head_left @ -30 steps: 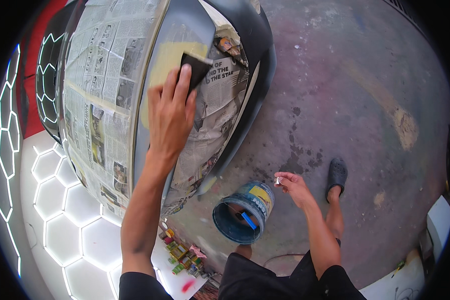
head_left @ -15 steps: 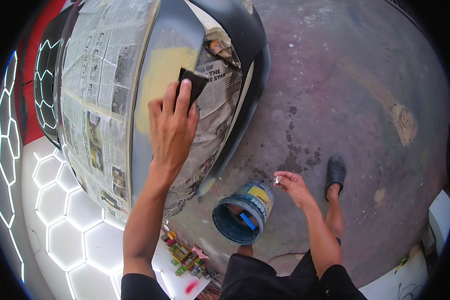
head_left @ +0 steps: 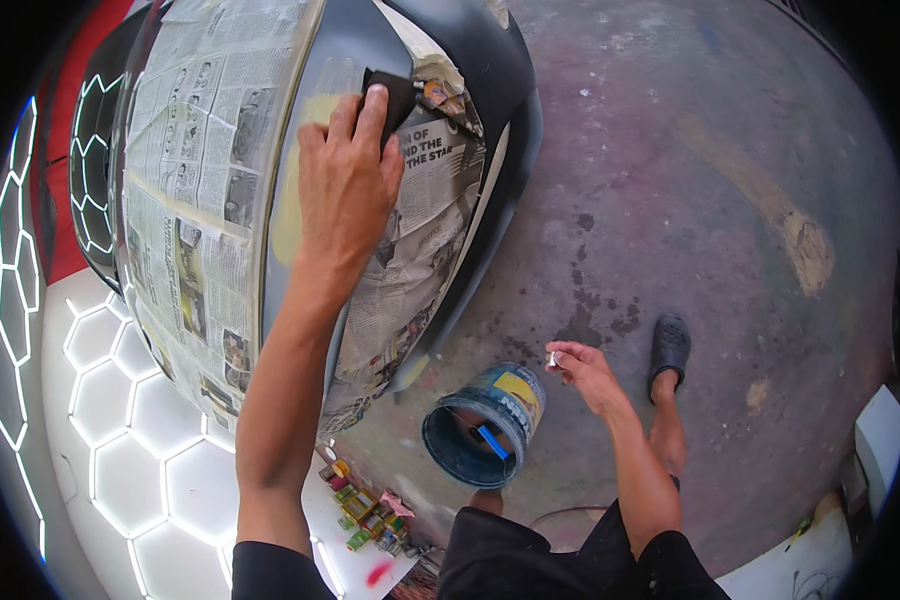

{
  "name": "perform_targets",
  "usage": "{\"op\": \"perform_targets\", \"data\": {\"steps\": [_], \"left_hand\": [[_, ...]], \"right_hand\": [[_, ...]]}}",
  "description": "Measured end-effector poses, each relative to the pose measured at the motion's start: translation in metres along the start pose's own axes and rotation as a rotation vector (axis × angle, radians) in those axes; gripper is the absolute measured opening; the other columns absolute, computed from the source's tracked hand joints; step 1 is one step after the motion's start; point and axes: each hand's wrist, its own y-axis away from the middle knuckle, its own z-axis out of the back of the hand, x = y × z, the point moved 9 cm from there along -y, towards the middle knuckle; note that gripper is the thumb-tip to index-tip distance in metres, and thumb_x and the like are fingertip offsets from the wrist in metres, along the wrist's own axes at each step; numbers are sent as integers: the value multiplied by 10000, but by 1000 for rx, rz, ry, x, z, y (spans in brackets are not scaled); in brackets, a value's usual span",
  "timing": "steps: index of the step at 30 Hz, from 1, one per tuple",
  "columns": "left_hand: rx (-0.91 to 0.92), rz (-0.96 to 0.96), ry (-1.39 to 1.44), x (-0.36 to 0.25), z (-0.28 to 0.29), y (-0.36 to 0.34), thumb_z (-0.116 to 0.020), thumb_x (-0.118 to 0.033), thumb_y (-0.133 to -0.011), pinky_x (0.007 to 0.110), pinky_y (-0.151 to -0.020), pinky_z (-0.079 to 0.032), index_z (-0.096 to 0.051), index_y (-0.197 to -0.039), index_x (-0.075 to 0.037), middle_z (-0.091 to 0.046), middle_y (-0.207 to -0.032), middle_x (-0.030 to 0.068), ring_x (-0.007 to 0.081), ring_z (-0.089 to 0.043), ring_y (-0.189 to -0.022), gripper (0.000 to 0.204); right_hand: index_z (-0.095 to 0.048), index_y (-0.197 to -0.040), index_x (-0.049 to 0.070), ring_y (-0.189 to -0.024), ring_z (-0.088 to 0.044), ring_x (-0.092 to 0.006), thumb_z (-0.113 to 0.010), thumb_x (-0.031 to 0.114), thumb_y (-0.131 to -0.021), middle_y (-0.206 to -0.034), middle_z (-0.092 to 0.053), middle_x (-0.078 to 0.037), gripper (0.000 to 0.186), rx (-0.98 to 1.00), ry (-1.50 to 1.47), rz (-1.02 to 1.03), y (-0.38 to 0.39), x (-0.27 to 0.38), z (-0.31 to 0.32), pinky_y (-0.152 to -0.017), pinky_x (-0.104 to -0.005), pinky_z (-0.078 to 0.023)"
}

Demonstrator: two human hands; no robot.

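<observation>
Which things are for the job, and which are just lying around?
Looks part of the job:
- dark block, held in the left hand
- yellow patch on the grey panel
- newspaper covering nearby parts
- maybe the bucket

Probably just lying about:
- small colourful containers

Can't tell:
- whitish bit in the right hand

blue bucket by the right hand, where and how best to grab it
The blue bucket is likely best gripped at its rim, on the side nearer the right hand, coming from there: its open mouth faces the camera, leaving that edge exposed.
</observation>
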Motion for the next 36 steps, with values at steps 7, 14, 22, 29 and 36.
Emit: {"op": "perform_targets", "data": {"steps": [7,14,22,29,36], "left_hand": [[20,-25,92,20,-3,-12,-748,-131,-978,451,-1040,-492,-604,-1524,-107,-637,-1461,144,368,-598,-1136,566],[105,-17,87,22,28,168,-826,-28,-849,444,-965,-500,-600,-1516,-112,-591,-1491,141,345,-568,-1053,709],[90,-22,-34,-5,21,86,-800,-46,-858,449,-930,-505,-598,-1486,-107,-605,-1412,127,328,-548,-988,663],[86,-22,-83,-6,23,103,-778,-59,-870,442,-879,-506,-607,-1468,-115,-630,-1287,89,326,-547,-968,624],[23,-69,-101,-4,-3,10,-764,-46,-891,450,-939,-509,-613,-1497,-130,-613,-1384,104,341,-558,-1026,630]], "right_hand": [[-744,-1294,26,-950,-701,-98,-670,143,-1057,-1062,-756,-6,274,19,1,15,-5,3,-10,-746,-251,-458],[-740,-1282,31,-954,-710,-106,-668,146,-1063,-1062,-755,2,258,-8,32,14,-1,-5,-1,-734,-248,-470],[-740,-1283,39,-956,-709,-102,-671,144,-1071,-1059,-750,7,248,24,18,5,-3,-14,-15,-734,-248,-471],[-736,-1294,43,-960,-708,-104,-682,164,-1068,-1065,-747,8,262,-9,32,19,1,-10,1,-752,-251,-472],[-744,-1296,30,-953,-698,-102,-666,133,-1062,-1088,-750,-2,268,14,38,13,1,-11,-12,-740,-244,-451]]}}
